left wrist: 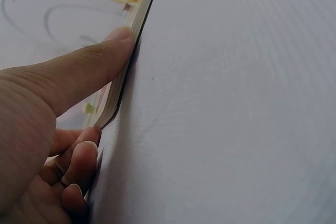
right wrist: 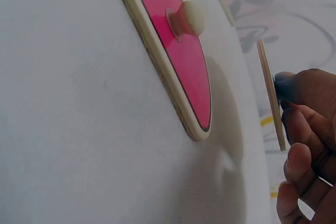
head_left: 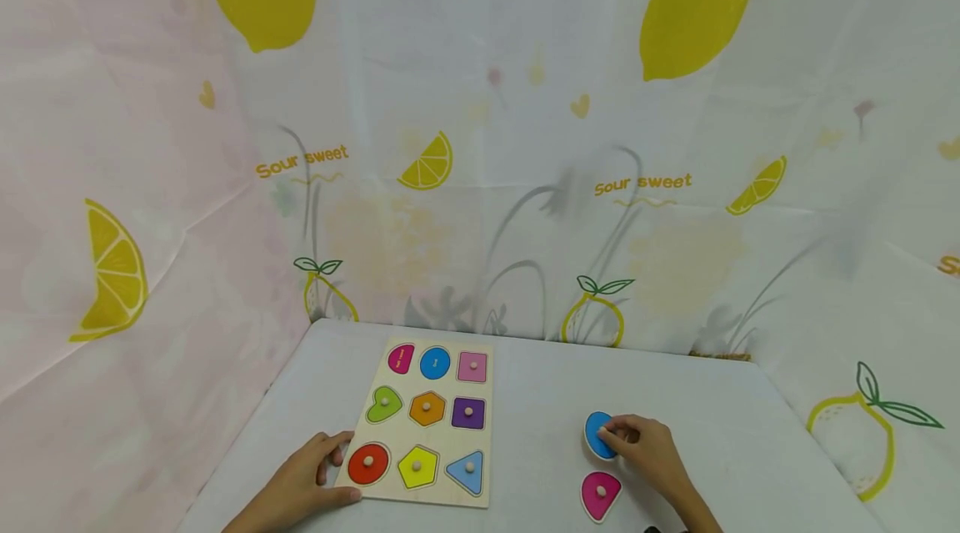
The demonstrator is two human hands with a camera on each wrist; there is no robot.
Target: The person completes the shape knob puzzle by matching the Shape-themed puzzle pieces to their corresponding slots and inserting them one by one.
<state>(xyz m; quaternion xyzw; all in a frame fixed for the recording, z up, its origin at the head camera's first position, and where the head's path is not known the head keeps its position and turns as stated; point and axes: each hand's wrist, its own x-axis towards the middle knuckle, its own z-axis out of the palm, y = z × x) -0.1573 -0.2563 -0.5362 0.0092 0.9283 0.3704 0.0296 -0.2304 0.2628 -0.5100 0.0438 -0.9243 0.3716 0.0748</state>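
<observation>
My left hand [head_left: 303,475] grips the near-left corner of a wooden shape puzzle board [head_left: 438,495]. In the left wrist view, the thumb lies along the board's edge [left wrist: 116,95] and curled fingers touch its corner. My right hand [head_left: 648,450] pinches a blue round knob piece [head_left: 595,433], its knob hidden by the fingertips. The right wrist view shows this piece [right wrist: 270,95] edge-on and off the table. Nearest to that hand, a pink rounded piece [head_left: 596,498] with a wooden knob lies on the table.
Knobbed shapes sit in the board, among them a red circle [head_left: 360,473], a yellow pentagon [head_left: 427,473] and a purple square [head_left: 476,422]. Its pink recess [head_left: 401,359] and blue recess [head_left: 435,364] show no knobs. A lemon-print cloth [head_left: 480,249] stands behind the white table [head_left: 540,399].
</observation>
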